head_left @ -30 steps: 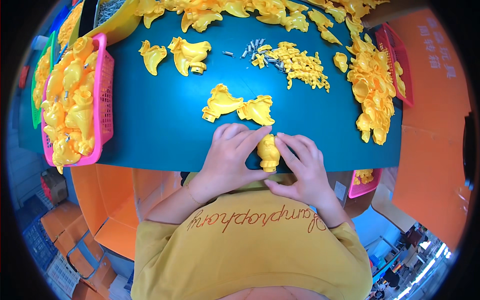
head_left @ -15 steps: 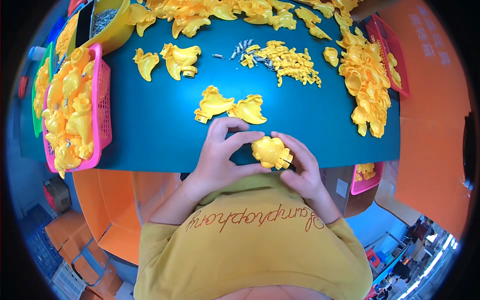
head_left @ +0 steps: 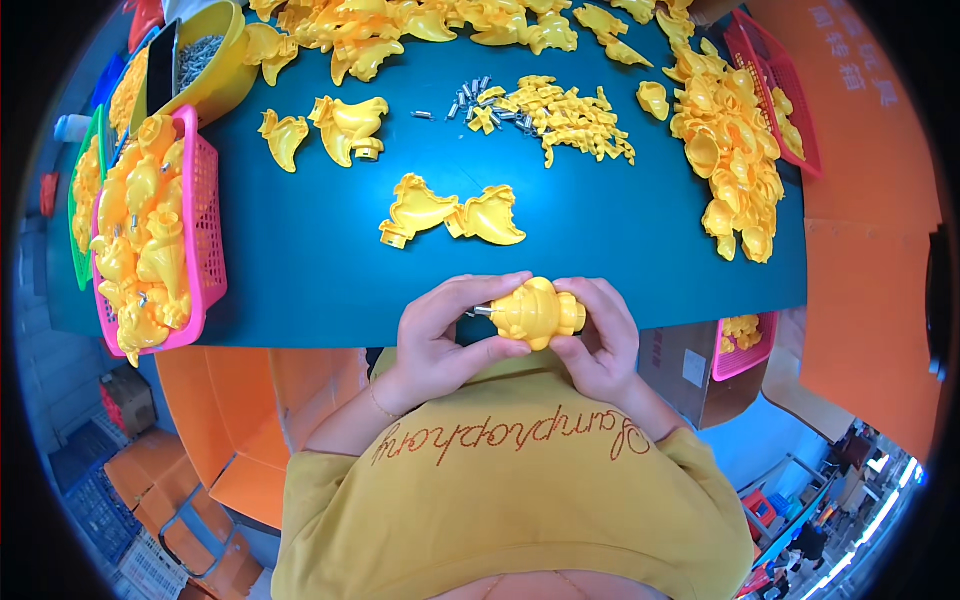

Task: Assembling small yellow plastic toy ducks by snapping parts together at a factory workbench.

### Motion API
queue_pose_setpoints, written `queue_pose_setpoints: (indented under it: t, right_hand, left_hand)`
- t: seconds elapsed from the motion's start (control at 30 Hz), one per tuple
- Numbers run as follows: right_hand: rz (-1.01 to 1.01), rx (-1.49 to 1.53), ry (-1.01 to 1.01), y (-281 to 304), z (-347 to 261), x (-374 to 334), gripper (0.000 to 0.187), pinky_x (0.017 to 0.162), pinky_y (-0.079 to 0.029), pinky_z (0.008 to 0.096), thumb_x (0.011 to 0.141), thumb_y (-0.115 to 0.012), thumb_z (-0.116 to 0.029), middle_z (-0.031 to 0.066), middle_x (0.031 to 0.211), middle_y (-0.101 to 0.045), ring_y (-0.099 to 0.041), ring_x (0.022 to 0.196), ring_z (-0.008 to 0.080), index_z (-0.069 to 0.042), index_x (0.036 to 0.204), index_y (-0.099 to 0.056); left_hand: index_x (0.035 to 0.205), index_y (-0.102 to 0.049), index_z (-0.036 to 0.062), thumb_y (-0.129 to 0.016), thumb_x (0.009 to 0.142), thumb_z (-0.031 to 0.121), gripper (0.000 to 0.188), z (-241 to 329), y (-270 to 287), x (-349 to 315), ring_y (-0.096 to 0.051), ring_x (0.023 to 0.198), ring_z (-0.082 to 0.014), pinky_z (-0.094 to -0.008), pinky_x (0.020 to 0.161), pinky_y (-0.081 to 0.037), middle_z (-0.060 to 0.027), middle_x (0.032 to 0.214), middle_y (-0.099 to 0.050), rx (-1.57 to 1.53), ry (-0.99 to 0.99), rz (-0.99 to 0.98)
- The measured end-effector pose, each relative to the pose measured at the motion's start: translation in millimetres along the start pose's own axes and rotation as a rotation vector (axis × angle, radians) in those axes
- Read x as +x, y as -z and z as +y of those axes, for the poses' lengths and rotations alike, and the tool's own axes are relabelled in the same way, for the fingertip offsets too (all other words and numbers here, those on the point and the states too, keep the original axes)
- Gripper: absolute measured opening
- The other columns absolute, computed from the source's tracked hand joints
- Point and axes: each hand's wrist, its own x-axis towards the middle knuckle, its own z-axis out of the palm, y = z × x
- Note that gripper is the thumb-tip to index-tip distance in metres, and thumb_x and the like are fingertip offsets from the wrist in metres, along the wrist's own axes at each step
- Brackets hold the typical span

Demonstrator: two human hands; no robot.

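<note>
A glossy yellow plastic toy figure point(head_left: 540, 313) is held between both hands just over the table's near edge. My left hand point(head_left: 440, 325) pinches its left end, where a small silvery metal part point(head_left: 482, 311) sticks out between the fingers. Around the right end, with its round neck-like piece, the fingers of my right hand point(head_left: 606, 332) are closed. Beyond the hands lie two curved yellow shell halves, a left one point(head_left: 418, 208) and a right one point(head_left: 492, 216), close together on the table.
The teal table point(head_left: 300, 260) bears a heap of small yellow pieces point(head_left: 580, 120) beside small metal cylinders point(head_left: 467, 98). Yellow shells pile up at right point(head_left: 735, 160) and along the back. A pink basket point(head_left: 210, 215) of yellow figures stands left, near a yellow bowl point(head_left: 225, 85) of metal parts.
My left hand has moved down and now grips the figure's left end, where the metal part shows. The figure has turned between the hands; the whole view has shifted slightly.
</note>
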Motion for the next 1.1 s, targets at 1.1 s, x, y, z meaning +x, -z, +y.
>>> queue_pose_setpoints:
  t: [1.1]
  right_hand:
    - [0.077,0.193,-0.025,-13.6,18.9,1.0,0.019,0.091,-0.057,0.0332,0.097,-0.068,0.001,0.0196,0.132,-0.065,-0.066,0.116,0.0248,-0.001,0.116,-0.071]
  left_hand:
    - [0.115,-0.075,0.0037,-0.086,0.082,0.005,0.034,-7.2,-9.9,7.5,-0.072,0.109,-0.0289,-0.0414,0.098,-0.057,-0.0124,0.117,-0.077,0.444,-0.182,0.038]
